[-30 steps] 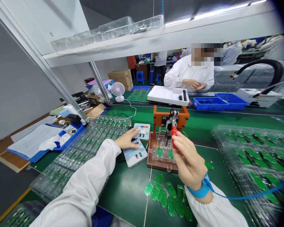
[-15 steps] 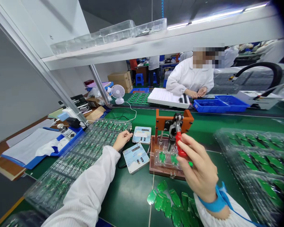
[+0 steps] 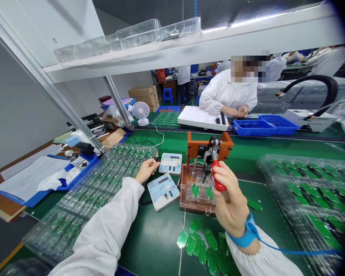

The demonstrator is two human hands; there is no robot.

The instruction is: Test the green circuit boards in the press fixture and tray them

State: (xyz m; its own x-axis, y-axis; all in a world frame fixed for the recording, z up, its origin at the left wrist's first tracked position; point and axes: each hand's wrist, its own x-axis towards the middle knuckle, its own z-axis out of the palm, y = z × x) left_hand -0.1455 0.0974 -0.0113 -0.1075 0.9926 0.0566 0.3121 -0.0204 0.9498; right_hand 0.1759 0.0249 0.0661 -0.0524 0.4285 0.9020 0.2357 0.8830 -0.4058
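Observation:
My right hand (image 3: 229, 198) is closed round the red handle (image 3: 217, 179) of a toggle clamp on a brown test fixture (image 3: 197, 183). Two green circuit boards (image 3: 201, 190) lie under the fixture's clear plate. My left hand (image 3: 147, 170) rests with curled fingers at the edge of a clear tray of boards (image 3: 103, 180), just left of two small meters (image 3: 166, 180); whether it holds anything is hidden. A pile of loose green boards (image 3: 202, 243) lies on the mat in front of the fixture.
Clear trays of green boards (image 3: 310, 191) stand at the right. Blue bins (image 3: 264, 125) and a white tray (image 3: 202, 118) sit across the bench, where another person in white works. A small fan (image 3: 140, 112) and a blue tray with papers (image 3: 40, 180) are at the left.
My left hand left the meter's face and drew back to the tray edge, fingers curled. My right hand stayed on the red handle, which swung slightly down and right.

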